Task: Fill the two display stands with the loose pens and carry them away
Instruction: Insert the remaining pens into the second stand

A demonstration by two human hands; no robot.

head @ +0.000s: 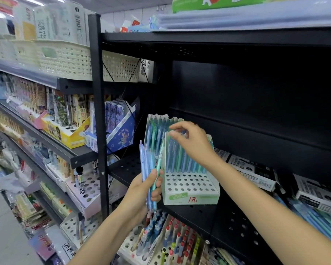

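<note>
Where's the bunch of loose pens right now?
In the head view, lower centre: the left hand grips the loose pens upright, just left of the front display stand.

Body: two bare forearms entering from the bottom edge | Left hand: no ring, no watch visible | Right hand: likewise unadorned | Sleeves: none in view; arms uncovered to frame edge
</note>
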